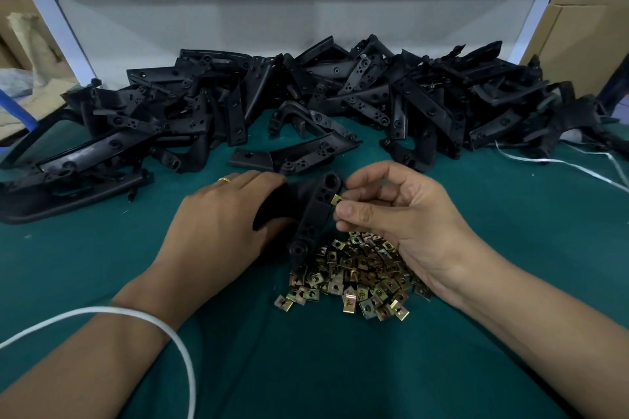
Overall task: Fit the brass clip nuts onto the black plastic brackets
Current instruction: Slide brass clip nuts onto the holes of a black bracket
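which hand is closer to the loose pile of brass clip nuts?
Right. The right hand hangs directly over the pile of clip nuts; the left hand sits to the pile's left, on the bracket.

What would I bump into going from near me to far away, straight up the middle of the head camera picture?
Green cloth-covered table → heap of loose brass clip nuts → black plastic bracket held upright → black plastic bracket lying flat on the cloth → big pile of black plastic brackets → white back panel.

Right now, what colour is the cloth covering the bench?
Dark teal green cloth, plain with no pattern; the head view shows it best, around the brass clip nuts.
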Demonstrator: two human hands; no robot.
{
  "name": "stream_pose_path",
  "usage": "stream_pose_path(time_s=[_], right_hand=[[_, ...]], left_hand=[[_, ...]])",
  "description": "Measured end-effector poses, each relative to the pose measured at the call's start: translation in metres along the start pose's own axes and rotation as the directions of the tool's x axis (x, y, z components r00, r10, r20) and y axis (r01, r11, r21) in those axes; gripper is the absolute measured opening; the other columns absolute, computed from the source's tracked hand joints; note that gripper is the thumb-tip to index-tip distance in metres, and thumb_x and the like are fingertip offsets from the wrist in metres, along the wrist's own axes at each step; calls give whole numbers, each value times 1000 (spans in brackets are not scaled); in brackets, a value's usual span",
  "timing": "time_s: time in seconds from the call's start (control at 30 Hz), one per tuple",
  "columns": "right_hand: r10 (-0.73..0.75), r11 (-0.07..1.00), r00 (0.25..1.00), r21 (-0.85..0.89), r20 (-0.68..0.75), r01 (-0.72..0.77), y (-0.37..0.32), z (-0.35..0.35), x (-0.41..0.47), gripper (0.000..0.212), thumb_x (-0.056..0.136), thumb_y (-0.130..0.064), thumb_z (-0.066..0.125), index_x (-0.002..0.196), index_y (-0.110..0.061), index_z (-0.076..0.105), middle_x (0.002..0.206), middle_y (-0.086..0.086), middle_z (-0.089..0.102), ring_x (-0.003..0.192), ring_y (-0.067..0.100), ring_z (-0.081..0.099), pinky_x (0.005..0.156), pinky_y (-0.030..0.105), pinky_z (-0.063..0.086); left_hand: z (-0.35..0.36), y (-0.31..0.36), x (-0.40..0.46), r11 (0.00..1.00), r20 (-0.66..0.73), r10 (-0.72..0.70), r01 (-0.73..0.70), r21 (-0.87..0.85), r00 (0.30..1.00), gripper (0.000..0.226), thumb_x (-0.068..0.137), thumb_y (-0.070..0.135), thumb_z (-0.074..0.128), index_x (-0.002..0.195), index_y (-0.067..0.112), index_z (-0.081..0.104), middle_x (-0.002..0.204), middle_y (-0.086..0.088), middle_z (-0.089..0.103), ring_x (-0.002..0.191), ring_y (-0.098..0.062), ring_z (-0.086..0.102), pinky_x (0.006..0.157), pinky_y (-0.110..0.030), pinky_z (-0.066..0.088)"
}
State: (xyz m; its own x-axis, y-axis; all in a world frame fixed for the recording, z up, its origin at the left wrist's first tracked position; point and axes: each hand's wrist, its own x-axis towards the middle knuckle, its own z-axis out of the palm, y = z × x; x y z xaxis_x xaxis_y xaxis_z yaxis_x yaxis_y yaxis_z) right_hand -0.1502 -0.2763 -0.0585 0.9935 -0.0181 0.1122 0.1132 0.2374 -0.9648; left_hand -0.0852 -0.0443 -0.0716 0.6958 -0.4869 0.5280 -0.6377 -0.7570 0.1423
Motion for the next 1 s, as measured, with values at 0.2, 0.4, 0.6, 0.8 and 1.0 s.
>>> stream_pose_path(time_s=[0.2, 0.4, 0.6, 0.8, 1.0], right_hand=[[-26, 999, 1000, -30, -11, 25, 1, -1, 0, 34, 69, -2, 87, 99, -2, 72, 86, 14, 76, 78, 30, 78, 74, 33, 64], [-6, 1000, 1000, 10, 5, 6, 2, -2, -1, 37, 68, -3, 90, 99, -4, 71, 85, 20, 76, 79, 35, 78, 73, 38, 65], [-1, 999, 1000, -54, 27, 3, 5, -4, -1, 44, 67, -5, 91, 102, -3, 65, 81, 15, 74, 73, 35, 78, 73, 43, 66], [-97, 908, 982, -389, 163, 154, -4, -12, 3, 50, 67, -18, 94, 110, -20, 69, 87, 0, 66, 70, 21, 69, 68, 34, 62], [-172, 663, 917, -645, 361, 378, -7, -20, 0, 49, 79, -32, 88, 123, -46, 72, 107, -10, 52, 102, 21, 57, 89, 28, 52]], left_hand=[[1, 0, 1, 999, 25, 36, -36, 13, 999, 40, 89, 45, 60, 125, 26, 63, 109, 8, 71, 96, -26, 68, 69, -38, 52], [2, 0, 0, 999, 67, 43, -43, -4, 997, 46, 85, 36, 70, 130, 23, 64, 113, 6, 71, 100, -27, 66, 74, -40, 53], [3, 2, -1, 997, 60, 75, -75, -4, 995, 45, 85, 30, 75, 128, 18, 69, 114, 3, 74, 99, -29, 69, 78, -41, 57], [2, -5, -1, 993, 45, 112, -111, -31, 993, 47, 85, 44, 64, 127, 24, 68, 111, 11, 72, 97, -20, 68, 76, -33, 52], [-1, -8, -1, 984, 94, 152, -141, -108, 984, 50, 87, 55, 51, 128, 30, 66, 112, 17, 69, 101, -13, 64, 80, -32, 51]])
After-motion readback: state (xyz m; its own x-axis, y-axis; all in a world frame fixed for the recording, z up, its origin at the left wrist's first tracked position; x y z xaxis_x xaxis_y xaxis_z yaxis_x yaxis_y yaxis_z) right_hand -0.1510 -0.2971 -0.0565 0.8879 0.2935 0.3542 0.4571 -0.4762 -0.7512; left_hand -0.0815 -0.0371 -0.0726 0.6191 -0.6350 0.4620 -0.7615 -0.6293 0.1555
